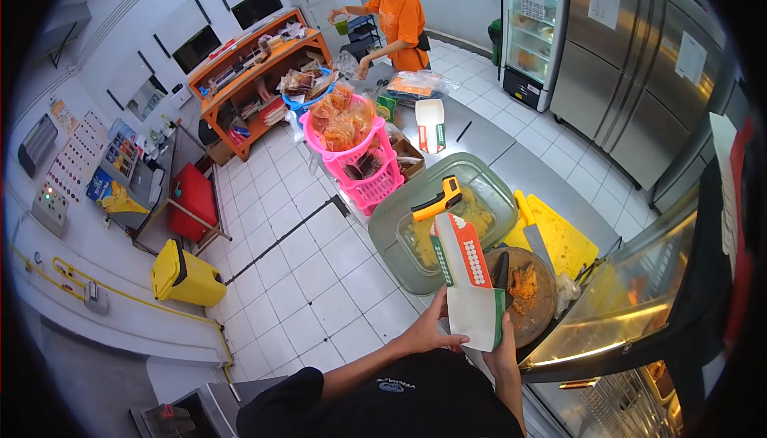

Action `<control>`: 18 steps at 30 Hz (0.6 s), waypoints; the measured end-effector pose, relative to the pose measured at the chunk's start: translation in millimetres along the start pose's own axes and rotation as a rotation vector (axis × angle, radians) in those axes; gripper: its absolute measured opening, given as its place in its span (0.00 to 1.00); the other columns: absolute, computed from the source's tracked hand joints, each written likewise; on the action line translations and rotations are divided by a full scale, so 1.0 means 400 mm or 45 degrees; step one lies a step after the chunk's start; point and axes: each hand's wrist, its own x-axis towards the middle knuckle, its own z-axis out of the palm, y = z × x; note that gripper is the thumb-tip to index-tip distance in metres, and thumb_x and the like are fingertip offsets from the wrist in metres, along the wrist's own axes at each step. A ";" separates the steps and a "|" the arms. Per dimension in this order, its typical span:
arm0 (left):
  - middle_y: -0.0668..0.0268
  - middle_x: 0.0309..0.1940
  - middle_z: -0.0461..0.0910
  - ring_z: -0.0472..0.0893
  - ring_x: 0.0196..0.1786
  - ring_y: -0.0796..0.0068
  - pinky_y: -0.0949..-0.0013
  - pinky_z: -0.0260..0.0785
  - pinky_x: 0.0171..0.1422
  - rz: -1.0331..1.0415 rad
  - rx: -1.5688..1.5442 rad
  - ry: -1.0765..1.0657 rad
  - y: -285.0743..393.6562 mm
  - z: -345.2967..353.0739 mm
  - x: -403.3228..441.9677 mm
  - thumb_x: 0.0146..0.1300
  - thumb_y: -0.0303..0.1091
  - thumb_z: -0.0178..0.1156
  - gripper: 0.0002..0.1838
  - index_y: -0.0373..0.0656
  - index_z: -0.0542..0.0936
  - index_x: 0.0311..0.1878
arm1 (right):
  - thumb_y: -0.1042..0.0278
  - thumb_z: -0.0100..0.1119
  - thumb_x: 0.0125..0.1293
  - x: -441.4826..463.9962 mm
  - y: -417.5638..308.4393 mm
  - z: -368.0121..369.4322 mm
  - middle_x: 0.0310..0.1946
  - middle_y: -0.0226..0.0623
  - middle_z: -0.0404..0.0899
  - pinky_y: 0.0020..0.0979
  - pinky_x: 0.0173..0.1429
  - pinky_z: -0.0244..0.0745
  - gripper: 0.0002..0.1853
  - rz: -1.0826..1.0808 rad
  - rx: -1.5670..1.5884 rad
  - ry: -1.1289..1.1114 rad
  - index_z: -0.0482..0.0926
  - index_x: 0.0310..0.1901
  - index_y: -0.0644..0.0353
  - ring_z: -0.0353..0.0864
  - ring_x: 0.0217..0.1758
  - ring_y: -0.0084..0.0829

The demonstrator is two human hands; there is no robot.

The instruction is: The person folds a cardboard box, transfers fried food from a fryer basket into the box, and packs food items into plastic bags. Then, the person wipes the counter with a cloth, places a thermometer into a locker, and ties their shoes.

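An unfolded paper food box (475, 316), white inside with red and green printed sides, is held in front of my chest. My left hand (427, 326) grips its left edge, fingers wrapped round it. On its right edge my right hand (504, 346) is closed. Just beyond the box lies a green-lidded tub (391, 230) with yellow food showing through, and a yellow and black handheld device (438, 200) on top. To the right, a round wooden board (545, 314) bears chopped orange food and a dark-handled knife.
A second open box (430, 125) lies on the steel counter (487, 136). Pink baskets (371, 178) hold bagged food. Yellow cutting boards (563, 238) lie right of the tub. A lit glass cabinet (623, 310) stands at right. A person in orange (401, 18) stands at the far end.
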 end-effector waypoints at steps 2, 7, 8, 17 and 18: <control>0.54 0.68 0.60 0.64 0.70 0.63 0.57 0.54 0.74 -0.066 -0.032 0.023 -0.002 0.009 0.008 0.51 0.40 0.75 0.62 0.38 0.38 0.75 | 0.42 0.34 0.76 0.003 -0.008 0.004 0.63 0.44 0.69 0.40 0.68 0.65 0.32 0.058 -0.001 -0.011 0.61 0.68 0.63 0.71 0.65 0.36; 0.58 0.69 0.56 0.62 0.70 0.67 0.62 0.58 0.72 -0.125 -0.213 0.104 -0.024 0.007 0.030 0.52 0.35 0.74 0.55 0.39 0.45 0.73 | 0.44 0.33 0.77 0.015 0.005 -0.025 0.65 0.42 0.67 0.41 0.71 0.61 0.32 0.176 -0.027 -0.039 0.59 0.69 0.62 0.69 0.67 0.36; 0.58 0.69 0.56 0.62 0.70 0.67 0.62 0.58 0.72 -0.121 -0.213 0.109 -0.034 0.007 0.032 0.52 0.35 0.74 0.55 0.39 0.45 0.73 | 0.41 0.33 0.76 0.017 0.010 -0.031 0.67 0.41 0.65 0.43 0.70 0.62 0.33 0.153 -0.077 -0.072 0.58 0.70 0.59 0.66 0.69 0.37; 0.63 0.46 0.80 0.79 0.47 0.78 0.70 0.72 0.52 -0.330 -0.386 0.558 -0.046 0.019 0.033 0.70 0.44 0.57 0.22 0.35 0.72 0.58 | 0.45 0.37 0.76 0.041 0.023 -0.050 0.62 0.42 0.71 0.41 0.68 0.65 0.30 0.302 -0.178 0.025 0.63 0.67 0.61 0.71 0.65 0.36; 0.63 0.45 0.81 0.80 0.45 0.78 0.70 0.73 0.51 -0.318 -0.349 0.578 -0.051 0.017 0.033 0.71 0.44 0.56 0.21 0.35 0.73 0.56 | 0.45 0.37 0.76 0.053 0.027 -0.068 0.62 0.42 0.71 0.41 0.68 0.65 0.30 0.305 -0.185 0.023 0.63 0.67 0.61 0.71 0.65 0.36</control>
